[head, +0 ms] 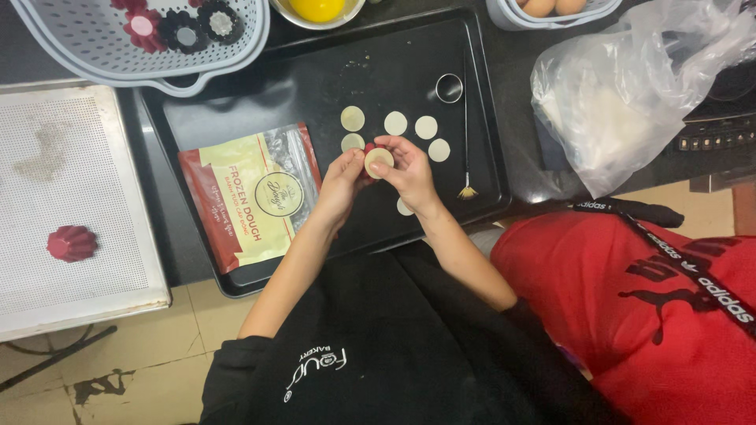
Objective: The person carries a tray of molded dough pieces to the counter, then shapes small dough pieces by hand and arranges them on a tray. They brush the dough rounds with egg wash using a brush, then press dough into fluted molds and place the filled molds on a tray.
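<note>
Both my hands meet over the black baking tray. My left hand and my right hand together hold a round pale dough disc pressed onto a small red fluted mould, which is mostly hidden under the disc and my fingers. Several more dough discs lie on the tray just beyond my hands, and another peeks out under my right wrist.
A red-and-cream dough packet lies on the tray's left. A metal ring cutter and thin brush sit right. A perforated white sheet with one red mould is left. A colander of moulds, yolk bowl, plastic bag.
</note>
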`<state>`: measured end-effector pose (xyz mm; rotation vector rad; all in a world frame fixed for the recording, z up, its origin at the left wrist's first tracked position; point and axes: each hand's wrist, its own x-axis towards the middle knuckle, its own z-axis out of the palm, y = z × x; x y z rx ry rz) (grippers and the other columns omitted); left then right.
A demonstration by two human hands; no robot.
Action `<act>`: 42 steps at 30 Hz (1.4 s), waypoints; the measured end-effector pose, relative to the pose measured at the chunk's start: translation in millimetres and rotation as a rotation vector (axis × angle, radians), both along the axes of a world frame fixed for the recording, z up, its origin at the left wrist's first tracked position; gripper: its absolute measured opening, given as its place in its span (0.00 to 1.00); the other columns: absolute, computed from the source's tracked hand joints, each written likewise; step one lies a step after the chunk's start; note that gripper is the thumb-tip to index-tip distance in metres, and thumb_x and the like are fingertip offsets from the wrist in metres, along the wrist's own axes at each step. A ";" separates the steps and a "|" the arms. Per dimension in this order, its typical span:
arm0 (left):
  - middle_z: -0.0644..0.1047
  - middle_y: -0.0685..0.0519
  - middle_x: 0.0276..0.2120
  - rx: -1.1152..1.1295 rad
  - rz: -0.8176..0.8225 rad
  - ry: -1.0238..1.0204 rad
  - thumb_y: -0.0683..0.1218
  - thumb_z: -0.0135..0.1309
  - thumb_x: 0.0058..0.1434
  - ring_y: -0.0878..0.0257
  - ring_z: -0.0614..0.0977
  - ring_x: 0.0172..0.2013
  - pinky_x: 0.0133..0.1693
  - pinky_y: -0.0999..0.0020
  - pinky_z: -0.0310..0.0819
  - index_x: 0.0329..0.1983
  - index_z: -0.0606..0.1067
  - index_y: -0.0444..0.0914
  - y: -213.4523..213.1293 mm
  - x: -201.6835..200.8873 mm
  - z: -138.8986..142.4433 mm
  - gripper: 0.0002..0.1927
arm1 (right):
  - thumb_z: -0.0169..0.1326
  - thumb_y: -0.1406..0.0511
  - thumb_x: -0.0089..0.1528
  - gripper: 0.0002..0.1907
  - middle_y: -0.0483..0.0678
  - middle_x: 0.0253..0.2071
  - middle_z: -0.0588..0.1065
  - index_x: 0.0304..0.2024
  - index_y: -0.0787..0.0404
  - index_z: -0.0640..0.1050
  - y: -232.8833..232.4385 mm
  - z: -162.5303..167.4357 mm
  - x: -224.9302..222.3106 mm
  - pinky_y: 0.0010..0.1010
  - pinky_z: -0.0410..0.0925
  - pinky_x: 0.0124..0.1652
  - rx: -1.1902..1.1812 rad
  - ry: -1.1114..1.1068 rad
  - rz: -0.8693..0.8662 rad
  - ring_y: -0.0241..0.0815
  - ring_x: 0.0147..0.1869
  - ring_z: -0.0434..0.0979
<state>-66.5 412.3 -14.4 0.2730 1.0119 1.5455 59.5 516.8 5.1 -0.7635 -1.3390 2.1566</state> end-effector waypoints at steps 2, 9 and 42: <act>0.77 0.55 0.42 0.008 0.002 -0.012 0.51 0.41 0.75 0.67 0.78 0.44 0.50 0.67 0.74 0.47 0.73 0.38 0.2 -0.2 0.0 0.14 | 0.63 0.71 0.60 0.24 0.49 0.50 0.76 0.57 0.68 0.72 0.7 2.5 1.3 0.28 0.72 0.54 0.018 0.020 0.023 0.35 0.53 0.77; 0.77 0.55 0.43 0.024 0.032 -0.123 0.53 0.41 0.74 0.66 0.78 0.45 0.49 0.66 0.73 0.47 0.73 0.38 -1.2 -1.6 2.3 0.15 | 0.58 0.68 0.65 0.22 0.50 0.52 0.77 0.60 0.69 0.72 3.9 3.0 7.5 0.27 0.71 0.57 -0.102 0.108 0.040 0.36 0.57 0.77; 0.80 0.54 0.41 0.001 0.010 -0.051 0.51 0.53 0.69 0.68 0.81 0.40 0.45 0.70 0.77 0.45 0.75 0.38 4.3 4.6 14.6 0.12 | 0.56 0.73 0.65 0.24 0.52 0.54 0.76 0.63 0.71 0.70 5.0 7.4 15.2 0.32 0.69 0.61 0.010 0.095 0.069 0.39 0.59 0.76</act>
